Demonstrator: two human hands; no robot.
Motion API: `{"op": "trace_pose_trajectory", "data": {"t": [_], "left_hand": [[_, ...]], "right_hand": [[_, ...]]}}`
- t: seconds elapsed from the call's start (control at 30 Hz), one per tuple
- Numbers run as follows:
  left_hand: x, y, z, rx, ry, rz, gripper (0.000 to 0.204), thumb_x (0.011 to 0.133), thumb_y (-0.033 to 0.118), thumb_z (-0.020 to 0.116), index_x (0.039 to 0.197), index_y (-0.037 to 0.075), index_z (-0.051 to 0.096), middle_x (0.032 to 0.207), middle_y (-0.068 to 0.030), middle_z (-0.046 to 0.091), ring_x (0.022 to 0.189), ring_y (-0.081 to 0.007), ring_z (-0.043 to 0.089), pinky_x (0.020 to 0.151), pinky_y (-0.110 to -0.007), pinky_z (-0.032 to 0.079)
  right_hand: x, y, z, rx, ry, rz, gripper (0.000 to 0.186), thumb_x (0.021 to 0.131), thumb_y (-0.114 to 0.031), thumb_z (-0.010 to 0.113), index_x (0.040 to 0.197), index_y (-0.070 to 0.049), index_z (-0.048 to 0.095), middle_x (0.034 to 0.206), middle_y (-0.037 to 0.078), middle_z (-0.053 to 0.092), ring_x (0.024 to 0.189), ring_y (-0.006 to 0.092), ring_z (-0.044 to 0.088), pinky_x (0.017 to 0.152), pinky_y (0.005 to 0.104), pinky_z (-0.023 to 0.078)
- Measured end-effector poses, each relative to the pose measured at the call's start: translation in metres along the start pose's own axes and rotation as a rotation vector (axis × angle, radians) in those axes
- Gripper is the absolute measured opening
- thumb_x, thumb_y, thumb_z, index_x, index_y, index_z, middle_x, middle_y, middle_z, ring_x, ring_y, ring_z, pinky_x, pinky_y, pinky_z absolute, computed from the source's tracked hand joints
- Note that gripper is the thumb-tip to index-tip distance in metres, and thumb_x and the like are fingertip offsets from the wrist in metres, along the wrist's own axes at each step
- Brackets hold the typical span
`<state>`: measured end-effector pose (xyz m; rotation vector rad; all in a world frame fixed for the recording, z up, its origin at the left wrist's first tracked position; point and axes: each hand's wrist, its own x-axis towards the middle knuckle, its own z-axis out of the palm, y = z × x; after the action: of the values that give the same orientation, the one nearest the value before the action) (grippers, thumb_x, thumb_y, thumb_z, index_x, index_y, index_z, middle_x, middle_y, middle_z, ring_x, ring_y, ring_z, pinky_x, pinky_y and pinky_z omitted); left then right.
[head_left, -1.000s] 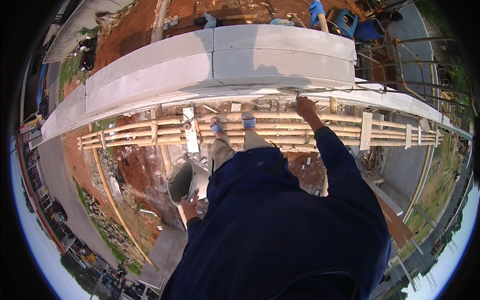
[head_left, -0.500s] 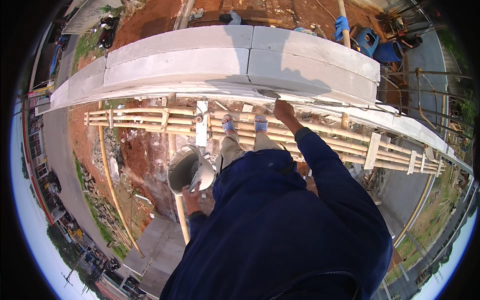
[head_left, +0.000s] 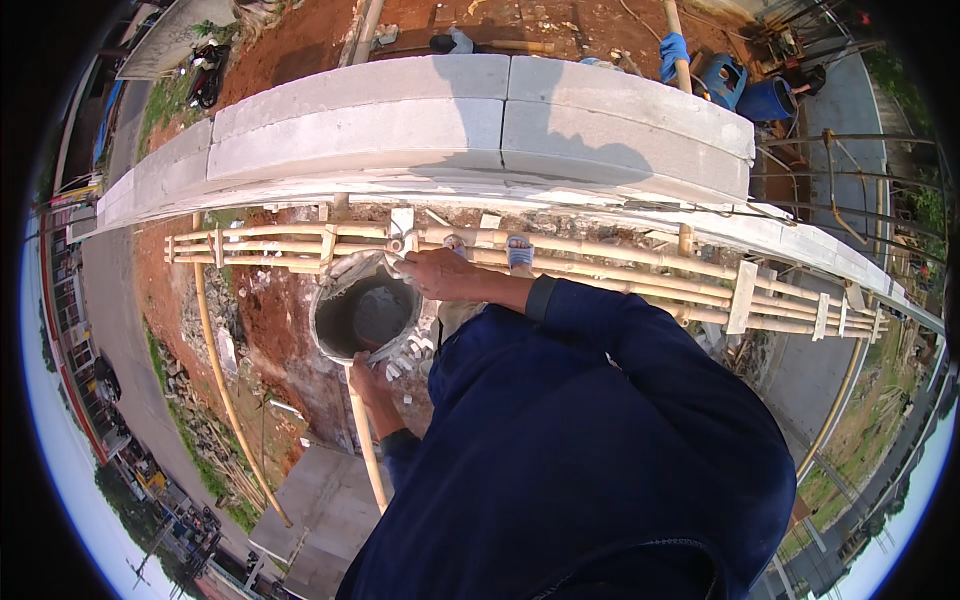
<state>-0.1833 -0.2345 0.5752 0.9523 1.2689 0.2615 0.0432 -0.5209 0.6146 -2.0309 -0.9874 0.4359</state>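
Pale, flat-sided blocks already stand in a long row, and we have some gray mix left in our round bucket, by the bamboo poles. Our left hand grips its near edge; our right hand curls by its right edge, holding what, we can't tell.

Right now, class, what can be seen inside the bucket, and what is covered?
Inside the bucket, grey mortar is visible, surrounded by the smeared inner side. The mortar covers the bottom, and the right hand hides part of the rim.
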Motion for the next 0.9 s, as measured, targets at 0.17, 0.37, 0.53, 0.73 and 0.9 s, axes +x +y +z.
{"op": "trace_pose_trajectory", "data": {"t": [0.17, 0.37, 0.53, 0.73, 0.9], "left_hand": [[0.022, 0.01, 0.026, -0.014, -0.113, 0.029, 0.045, 0.094, 0.017, 0.065, 0.131, -0.006, 0.054, 0.131, -0.0193, 0.058, 0.126, -0.0393, 0.057, 0.108, -0.061, 0.05], [0.031, -0.013, 0.016, -0.15, -0.163, -0.068, 0.041, 0.091, 0.013, 0.064, 0.126, -0.006, 0.053, 0.13, -0.021, 0.057, 0.125, -0.0401, 0.058, 0.111, -0.06, 0.048], [0.063, -0.042, -0.046, -0.01, -0.207, 0.001, 0.037, 0.092, 0.01, 0.068, 0.118, -0.01, 0.05, 0.131, -0.0262, 0.054, 0.125, -0.0413, 0.058, 0.11, -0.054, 0.052], [0.047, -0.052, -0.063, 0.82, -0.256, 0.253, 0.028, 0.091, 0.0, 0.061, 0.112, -0.016, 0.051, 0.124, -0.0312, 0.062, 0.113, -0.0441, 0.065, 0.102, -0.054, 0.058], [0.044, -0.073, -0.152, 1.075, -0.162, 0.615, 0.036, 0.09, 0.017, 0.085, 0.099, -0.013, 0.066, 0.087, -0.0195, 0.076, 0.076, -0.0241, 0.073, 0.074, -0.033, 0.058]], "right_hand": [[0.012, -0.023, 0.013, 0.007, -0.126, 0.063, 0.041, 0.094, -0.014, 0.063, 0.132, -0.002, 0.056, 0.108, 0.016, 0.063, 0.09, 0.0393, 0.068, 0.077, 0.0513, 0.057], [-0.044, 0.038, -0.043, -0.228, -0.043, 0.371, 0.044, 0.095, -0.013, 0.058, 0.137, -0.003, 0.051, 0.113, 0.024, 0.065, 0.096, 0.0424, 0.07, 0.081, 0.0507, 0.057], [-0.069, 0.129, -0.048, -0.538, -0.054, 0.541, 0.02, 0.087, -0.008, 0.065, 0.101, 0.002, 0.075, 0.101, 0.022, 0.073, 0.093, 0.0353, 0.075, 0.076, 0.0438, 0.06], [-0.108, 0.24, 0.003, -0.57, -0.078, 0.523, 0.014, 0.084, -0.008, 0.069, 0.091, -0.003, 0.079, 0.097, 0.016, 0.077, 0.098, 0.0312, 0.074, 0.082, 0.042, 0.061], [-0.128, 0.18, -0.04, -0.566, -0.118, 0.598, 0.019, 0.087, -0.007, 0.068, 0.101, -0.001, 0.079, 0.104, 0.017, 0.076, 0.1, 0.0311, 0.075, 0.082, 0.0417, 0.062]]}}
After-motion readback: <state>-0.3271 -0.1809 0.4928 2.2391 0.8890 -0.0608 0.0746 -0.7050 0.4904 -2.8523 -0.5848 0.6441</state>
